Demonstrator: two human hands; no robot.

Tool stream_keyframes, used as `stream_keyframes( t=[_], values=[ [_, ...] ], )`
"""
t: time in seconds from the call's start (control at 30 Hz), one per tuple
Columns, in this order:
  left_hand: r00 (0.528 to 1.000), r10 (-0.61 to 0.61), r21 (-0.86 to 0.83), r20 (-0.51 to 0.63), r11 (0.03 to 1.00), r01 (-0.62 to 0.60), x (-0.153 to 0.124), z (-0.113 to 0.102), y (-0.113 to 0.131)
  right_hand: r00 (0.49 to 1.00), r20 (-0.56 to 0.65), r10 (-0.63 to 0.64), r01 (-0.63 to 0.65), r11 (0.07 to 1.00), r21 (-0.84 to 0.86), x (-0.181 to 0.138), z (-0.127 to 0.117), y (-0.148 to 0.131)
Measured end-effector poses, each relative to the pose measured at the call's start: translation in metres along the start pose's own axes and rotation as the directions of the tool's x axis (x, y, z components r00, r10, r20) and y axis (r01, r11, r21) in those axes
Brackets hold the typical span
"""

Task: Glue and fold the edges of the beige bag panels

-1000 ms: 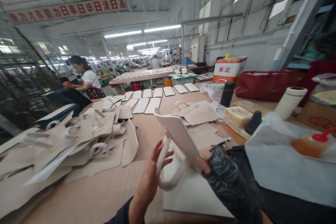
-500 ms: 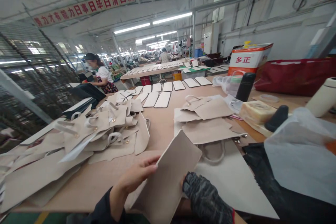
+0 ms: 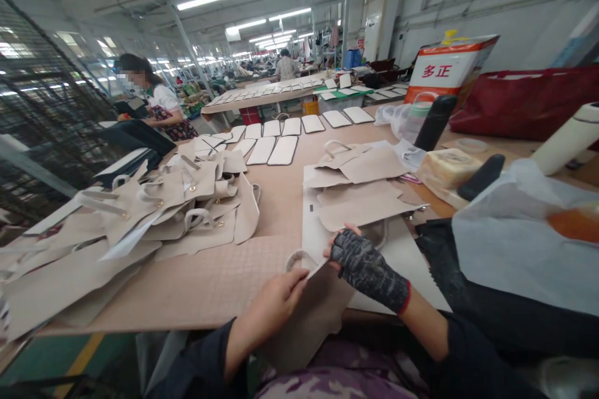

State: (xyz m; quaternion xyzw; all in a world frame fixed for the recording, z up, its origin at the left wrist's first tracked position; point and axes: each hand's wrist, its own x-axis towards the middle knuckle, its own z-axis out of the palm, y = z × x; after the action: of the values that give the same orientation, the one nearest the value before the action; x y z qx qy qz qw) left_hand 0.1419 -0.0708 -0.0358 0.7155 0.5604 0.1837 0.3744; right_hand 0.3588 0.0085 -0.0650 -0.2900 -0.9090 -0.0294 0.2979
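Both hands keep a grip on one beige bag panel (image 3: pixel 309 312) at the bench (image 3: pixel 210 280) edge: left hand (image 3: pixel 276 305) pinching its top, gloved right hand (image 3: pixel 360 262) clenched on it beside the handle loop (image 3: pixel 297 257). By my judgement most work is done: a big heap of finished panels (image 3: pixel 154 218) lies left, a smaller stack (image 3: pixel 365 199) ahead. Red characters 多正 mark the tin (image 3: pixel 444 72).
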Motion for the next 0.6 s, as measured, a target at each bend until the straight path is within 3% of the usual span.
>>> stream_keyframes(
  t=[0.1, 0.2, 0.37, 0.47, 0.6],
  values=[
    [0.997, -0.078, 0.099, 0.01, 0.992, 0.076, -0.011, -0.005, -0.012, 1.0, -0.008, 0.004, -0.004, 1.0, -0.004, -0.009, 0.001, 0.01],
    [0.993, -0.116, 0.164, -0.029, 0.979, 0.119, -0.019, -0.021, -0.023, 0.993, -0.073, 0.088, -0.088, 0.996, 0.004, -0.024, -0.016, 0.019],
    [0.993, 0.003, 0.107, -0.122, 0.994, 0.01, -0.009, -0.055, -0.014, 0.991, -0.123, 0.055, -0.065, 0.995, -0.079, -0.04, -0.045, 0.011],
    [0.99, 0.078, 0.055, -0.12, 0.996, -0.072, 0.008, -0.061, 0.002, 0.991, -0.121, 0.063, -0.072, 0.995, -0.075, -0.038, -0.039, -0.014],
    [0.99, 0.079, 0.024, -0.118, 0.997, -0.077, 0.03, -0.059, 0.016, 0.965, -0.134, 0.227, -0.221, 0.974, 0.057, -0.03, -0.017, -0.034]
  ],
)
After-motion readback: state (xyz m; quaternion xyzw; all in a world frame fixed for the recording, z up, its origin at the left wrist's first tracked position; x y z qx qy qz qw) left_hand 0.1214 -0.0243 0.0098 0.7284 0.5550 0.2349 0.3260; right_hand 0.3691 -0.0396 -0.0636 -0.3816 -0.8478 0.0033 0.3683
